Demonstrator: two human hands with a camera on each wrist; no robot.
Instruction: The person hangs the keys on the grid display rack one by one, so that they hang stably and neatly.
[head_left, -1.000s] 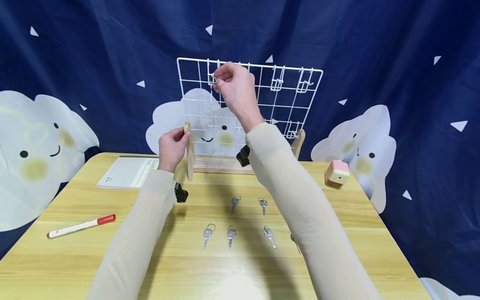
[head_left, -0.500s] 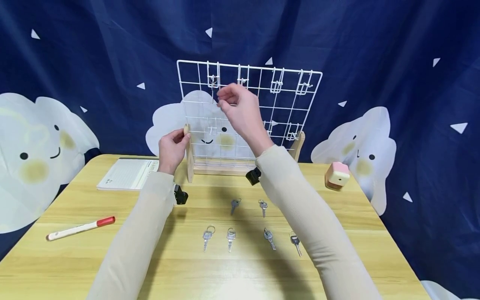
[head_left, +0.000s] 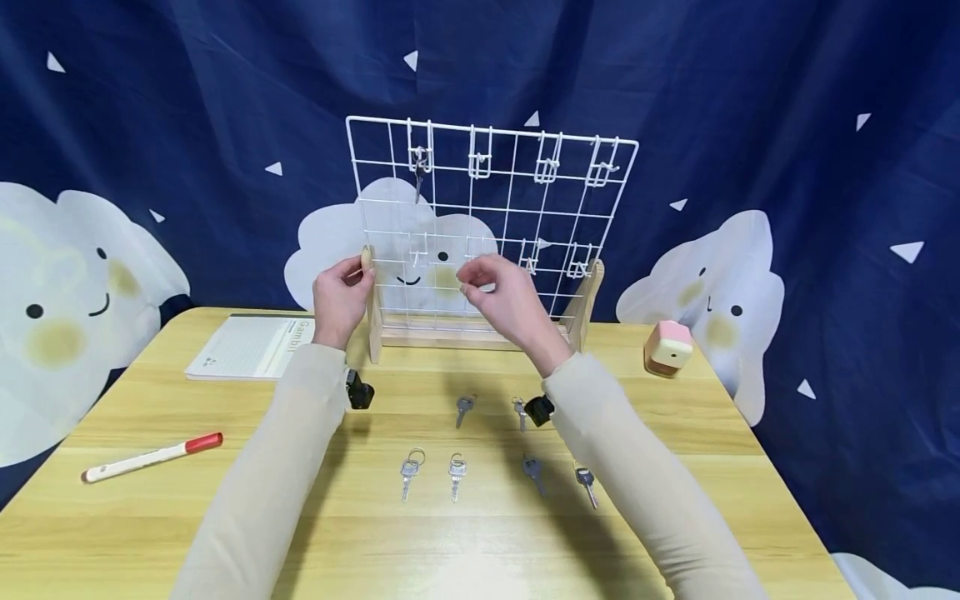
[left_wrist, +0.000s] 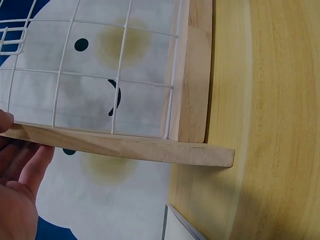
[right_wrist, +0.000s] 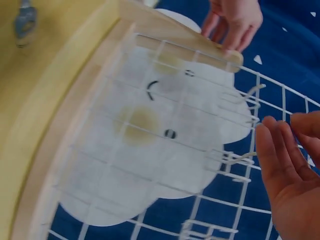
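Note:
A white wire grid rack (head_left: 487, 207) stands upright in a wooden base. Its left wooden post (left_wrist: 120, 146) is pinched between the thumb and fingers of my left hand (head_left: 341, 302). On the upper-left hook of the grid hangs a key (head_left: 419, 173). My right hand (head_left: 504, 298) is in front of the grid's lower part, fingers loosely bent and holding nothing. Its fingers also appear in the right wrist view, apart from one another. Several more keys with rings lie on the table, among them one key (head_left: 457, 477) near the front and one key (head_left: 465, 408) farther back.
Left of the rack lies a notepad (head_left: 251, 346), with a red-capped marker (head_left: 153, 457) nearer the front. A pink and cream box-shaped object (head_left: 668, 348) stands at the right. Several other white hooks, including a top-right hook (head_left: 602, 171), hang on the grid. Behind is a blue curtain (head_left: 225, 83).
The right hand has let go of the key at the upper-left hook and moved down and right. The key stays hanging there. The left hand keeps its hold on the post.

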